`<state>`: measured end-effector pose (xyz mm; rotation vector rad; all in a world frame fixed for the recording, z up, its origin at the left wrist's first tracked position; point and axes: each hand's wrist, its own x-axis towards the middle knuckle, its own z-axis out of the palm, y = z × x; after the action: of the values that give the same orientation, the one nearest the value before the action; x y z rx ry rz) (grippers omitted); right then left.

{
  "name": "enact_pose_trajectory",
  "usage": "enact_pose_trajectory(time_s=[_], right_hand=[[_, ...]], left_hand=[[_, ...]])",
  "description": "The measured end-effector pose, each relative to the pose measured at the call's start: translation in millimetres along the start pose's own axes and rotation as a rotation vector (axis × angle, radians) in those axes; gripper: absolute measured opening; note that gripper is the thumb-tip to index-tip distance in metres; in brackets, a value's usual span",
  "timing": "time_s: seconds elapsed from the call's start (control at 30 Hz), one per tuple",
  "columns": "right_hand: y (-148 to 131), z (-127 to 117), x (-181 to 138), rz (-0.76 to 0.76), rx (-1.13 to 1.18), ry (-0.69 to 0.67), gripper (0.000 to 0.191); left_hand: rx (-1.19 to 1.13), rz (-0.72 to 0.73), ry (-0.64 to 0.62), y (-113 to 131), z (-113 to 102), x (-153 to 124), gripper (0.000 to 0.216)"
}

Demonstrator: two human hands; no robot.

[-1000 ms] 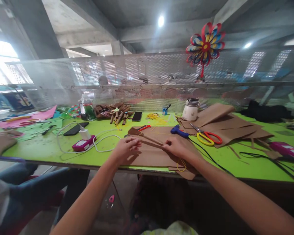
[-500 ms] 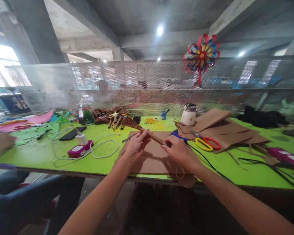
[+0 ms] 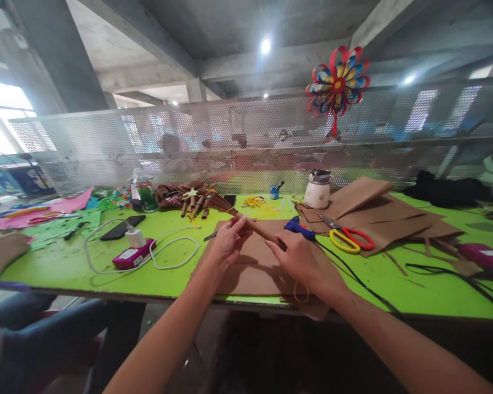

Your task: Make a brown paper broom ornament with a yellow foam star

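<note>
A small brown paper broom [image 3: 258, 228] is held slantwise between my two hands, its fringed end up to the left with a yellow tie round it. My left hand [image 3: 231, 241] is closed on the handle just below the fringe. At the lower end of the handle, my right hand [image 3: 298, 256] grips it with thumb and fingers. Beneath them lies a brown cardboard sheet [image 3: 246, 276]. A yellow string loop [image 3: 301, 293] hangs by the sheet's front edge. Just beyond my right hand rests a blue glue gun [image 3: 299, 227] with a black cord.
Scissors with yellow and red handles [image 3: 351, 241] lie beside brown paper sheets [image 3: 394, 219] on the right. A white bottle [image 3: 317, 190] stands behind. Left are a purple power strip [image 3: 135, 255], a white cable and a phone [image 3: 122, 227]. Another person's hand [image 3: 6, 254] is at far left.
My right hand has shifted its grip on the lower handle, and its fingers now wrap over the end more. My left hand keeps its hold. The view has moved slightly.
</note>
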<state>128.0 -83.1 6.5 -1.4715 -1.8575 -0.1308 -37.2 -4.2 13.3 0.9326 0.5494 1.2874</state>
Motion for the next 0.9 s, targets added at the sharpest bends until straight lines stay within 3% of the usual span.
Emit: enact_pose_trajectory(time_s=[0.27, 0.57, 0.73, 0.9], right_hand=[[0.1, 1.4, -6.4, -0.208, -0.153, 0.124, 0.024], [-3.0, 6.1, -9.5, -0.409, -0.013, 0.326, 0.035], [0.6, 11.1, -4.3, -0.38, 0.117, 0.336, 0.027], [-1.1, 3.2, 4.4, -0.185, 0.295, 0.241, 0.02]], left_hand=[[-0.098, -0.049, -0.101, 10.6, 1.8, 6.6, 0.015], [-0.098, -0.037, -0.191, 31.2, -5.9, 25.5, 0.022], [-0.027, -0.05, -0.179, 38.1, -5.0, 40.7, 0.028], [-0.005, -0.087, -0.193, 37.1, -5.8, 53.3, 0.027]])
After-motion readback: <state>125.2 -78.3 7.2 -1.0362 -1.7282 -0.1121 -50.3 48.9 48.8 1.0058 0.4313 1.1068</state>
